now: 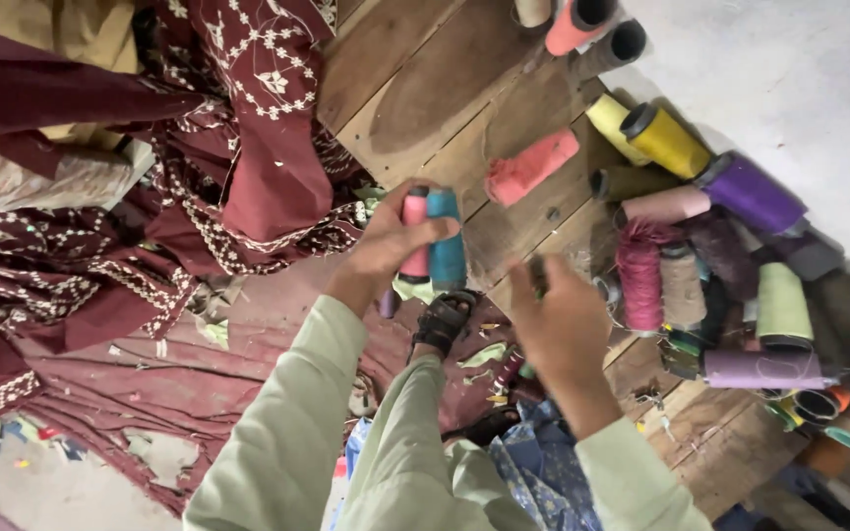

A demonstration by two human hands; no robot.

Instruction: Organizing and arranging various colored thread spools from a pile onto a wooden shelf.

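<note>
Spools of thread fill this head-camera view looking down at a person in pale green sleeves. Left hand (386,241) is clamped around two upright spools side by side, a pink spool (414,236) and a teal spool (447,246), long axes vertical, above a sandalled foot (443,320). Right hand (561,324), lower and to the right, has its fingers drawn together, seemingly pinching something small; what, I cannot tell. Just right of it lies a heap of spools (730,275) on wooden boards (425,88): magenta, purple, yellow, green, unlabelled. Maroon embroidered cloth (248,157) lies left.
</note>
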